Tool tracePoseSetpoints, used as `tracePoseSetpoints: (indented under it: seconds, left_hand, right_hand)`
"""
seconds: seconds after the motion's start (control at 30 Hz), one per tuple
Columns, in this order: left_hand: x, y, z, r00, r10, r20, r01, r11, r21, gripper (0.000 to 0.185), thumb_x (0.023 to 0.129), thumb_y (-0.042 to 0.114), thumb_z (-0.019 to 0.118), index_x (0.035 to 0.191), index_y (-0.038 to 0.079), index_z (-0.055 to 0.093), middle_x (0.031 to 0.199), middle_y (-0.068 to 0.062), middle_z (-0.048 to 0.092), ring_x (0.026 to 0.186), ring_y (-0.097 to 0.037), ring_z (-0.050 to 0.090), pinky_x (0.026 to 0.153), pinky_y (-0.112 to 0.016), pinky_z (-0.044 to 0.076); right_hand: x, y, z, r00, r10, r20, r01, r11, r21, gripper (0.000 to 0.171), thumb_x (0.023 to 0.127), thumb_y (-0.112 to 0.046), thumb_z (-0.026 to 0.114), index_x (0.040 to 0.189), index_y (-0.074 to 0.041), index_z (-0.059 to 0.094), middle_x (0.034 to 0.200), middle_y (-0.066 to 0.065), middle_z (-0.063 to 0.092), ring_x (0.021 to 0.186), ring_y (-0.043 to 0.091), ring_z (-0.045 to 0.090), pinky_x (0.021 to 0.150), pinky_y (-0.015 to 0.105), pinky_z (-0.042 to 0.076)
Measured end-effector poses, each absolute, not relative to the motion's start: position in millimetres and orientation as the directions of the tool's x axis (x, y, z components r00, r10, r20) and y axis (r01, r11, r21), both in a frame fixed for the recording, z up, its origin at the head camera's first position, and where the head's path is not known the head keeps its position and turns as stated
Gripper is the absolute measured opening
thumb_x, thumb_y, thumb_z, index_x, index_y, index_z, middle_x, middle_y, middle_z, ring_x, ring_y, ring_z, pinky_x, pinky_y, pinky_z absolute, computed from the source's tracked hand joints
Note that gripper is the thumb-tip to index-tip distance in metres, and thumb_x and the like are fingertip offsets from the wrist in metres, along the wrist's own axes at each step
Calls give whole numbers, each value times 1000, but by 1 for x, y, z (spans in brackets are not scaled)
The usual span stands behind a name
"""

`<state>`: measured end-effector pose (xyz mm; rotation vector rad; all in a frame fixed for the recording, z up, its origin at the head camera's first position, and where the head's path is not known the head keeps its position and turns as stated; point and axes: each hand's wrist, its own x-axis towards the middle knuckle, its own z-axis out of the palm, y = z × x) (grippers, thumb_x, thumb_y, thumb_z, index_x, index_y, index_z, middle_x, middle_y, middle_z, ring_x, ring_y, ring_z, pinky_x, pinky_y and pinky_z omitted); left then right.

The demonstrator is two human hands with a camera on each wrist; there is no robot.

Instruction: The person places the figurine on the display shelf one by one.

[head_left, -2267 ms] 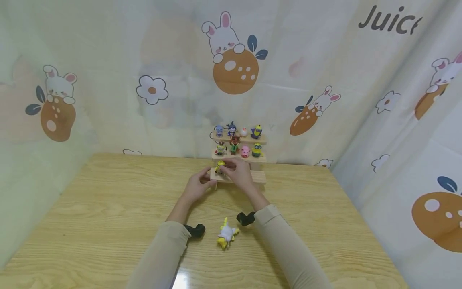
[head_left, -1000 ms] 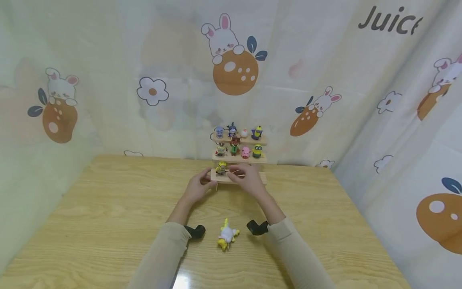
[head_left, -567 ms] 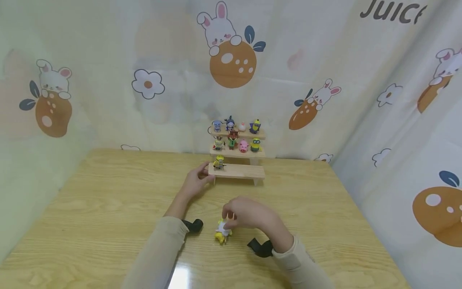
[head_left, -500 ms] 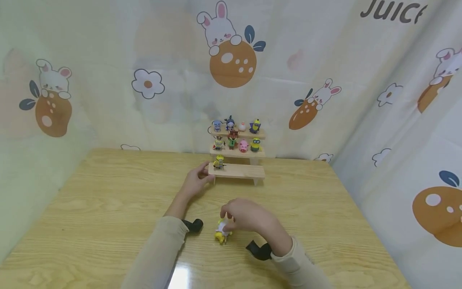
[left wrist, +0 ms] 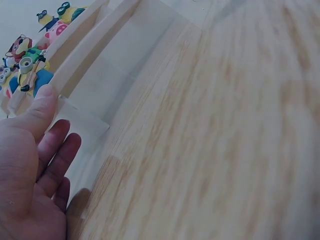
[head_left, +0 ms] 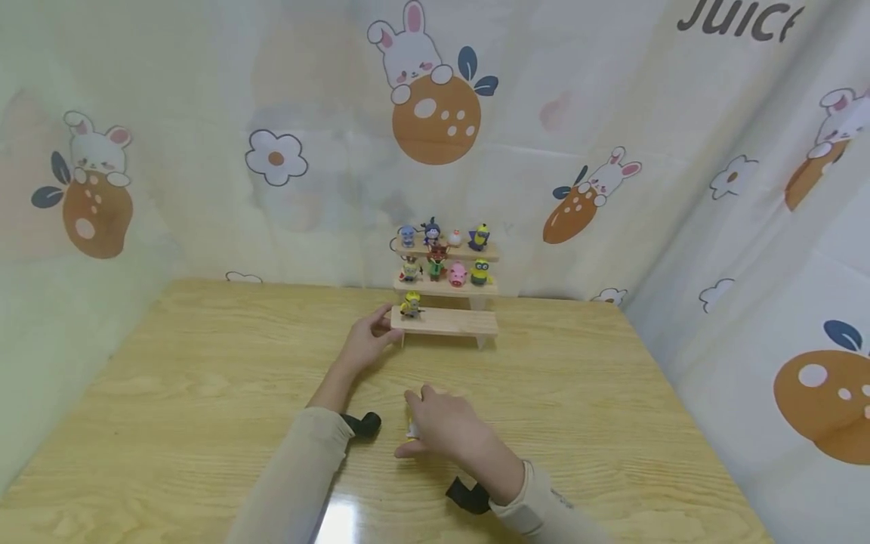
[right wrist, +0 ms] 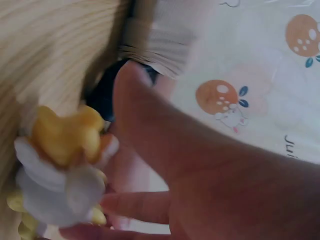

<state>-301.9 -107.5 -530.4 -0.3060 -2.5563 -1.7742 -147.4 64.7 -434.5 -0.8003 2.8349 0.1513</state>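
A three-step wooden stand [head_left: 455,323] stands at the table's far side, with a yellow minion figure [head_left: 411,305] on the left of its lowest step. My left hand [head_left: 370,338] rests at that step's left end, thumb against the edge and fingers straight, as the left wrist view shows for the hand [left wrist: 47,132] and the stand [left wrist: 125,55]. Nearer me, my right hand [head_left: 435,423] covers a white and yellow toy [head_left: 411,431] on the table. In the right wrist view my thumb and fingers [right wrist: 150,125] grip that toy [right wrist: 65,175].
Several small figures [head_left: 445,261] fill the stand's two upper steps. The wooden table [head_left: 204,378] is enclosed by a curtain printed with rabbits and flowers [head_left: 435,113]. Black wrist mounts [head_left: 363,425] sit on both forearms.
My right hand left the minion on the lowest step, came back toward me and closed over the white and yellow toy. The left hand stayed at the step's end.
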Motion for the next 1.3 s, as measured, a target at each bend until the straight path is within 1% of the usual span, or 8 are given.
tracePoseSetpoints:
  seconds: [0.2, 0.3, 0.5, 0.63, 0.83, 0.93, 1.13, 1.3]
  left_hand:
    - [-301, -108, -532, -983, 142, 115, 159, 347, 924, 67, 87, 30, 69, 145, 13, 40, 113, -12, 66, 105, -26, 61, 98, -44, 45]
    - [-300, -108, -532, -982, 146, 123, 167, 344, 924, 67, 87, 30, 69, 144, 12, 40, 113, -12, 66, 105, -27, 61, 98, -44, 45]
    - [-298, -108, -533, -979, 154, 135, 182, 355, 917, 68, 87, 31, 68, 145, 10, 39, 113, -12, 66, 103, -26, 61, 96, -44, 47]
    - [-300, -107, -533, -981, 148, 129, 174, 350, 920, 66, 87, 29, 68, 144, 11, 40, 112, -12, 66, 102, -26, 62, 94, -42, 48]
    - [-301, -106, -531, -979, 153, 137, 182, 335, 924, 67, 88, 28, 68, 145, 8, 39, 112, -12, 67, 100, -25, 63, 90, -39, 51]
    - [-301, -106, -530, -978, 155, 137, 182, 327, 927, 69, 87, 29, 68, 145, 7, 38, 112, -13, 66, 100, -25, 63, 88, -37, 52]
    - [-302, -106, -531, -980, 151, 133, 177, 336, 925, 69, 87, 30, 68, 145, 8, 38, 112, -12, 66, 99, -24, 63, 88, -36, 52]
    - [-302, -106, -531, -981, 149, 126, 169, 330, 929, 68, 88, 29, 68, 145, 8, 38, 112, -12, 66, 99, -23, 63, 85, -35, 53]
  right_hand:
    - [-154, 66, -441, -821, -529, -213, -548, 836, 34, 60, 71, -53, 77, 108, -7, 65, 96, 7, 63, 73, 18, 61, 58, 31, 54]
    - [-163, 71, -444, -813, -546, -205, -553, 833, -27, 61, 70, -45, 81, 115, -9, 63, 99, 6, 62, 73, 16, 60, 60, 30, 53]
    - [-189, 88, -446, -802, -574, -163, -538, 814, -218, 79, 72, -26, 82, 141, -12, 46, 113, 7, 57, 76, 11, 51, 64, 25, 47]
    - [-207, 101, -453, -801, -590, -99, -521, 769, -371, 85, 73, -13, 81, 146, -10, 38, 119, 8, 53, 80, 11, 48, 69, 25, 45]
    - [-228, 113, -470, -821, -571, -5, -482, 697, -532, 89, 73, 0, 76, 149, -13, 30, 113, 4, 46, 81, 10, 47, 68, 21, 47]
    - [-237, 118, -479, -836, -548, 24, -464, 683, -564, 86, 74, 2, 74, 148, -12, 32, 115, 4, 44, 85, 11, 46, 69, 22, 47]
    - [-246, 125, -490, -863, -503, 45, -442, 710, -549, 71, 76, -1, 74, 141, -12, 47, 119, 4, 42, 88, 11, 44, 69, 23, 42]
    - [-246, 127, -489, -863, -501, 63, -450, 706, -547, 55, 74, -1, 76, 125, -14, 60, 114, 4, 44, 95, 15, 47, 82, 30, 45]
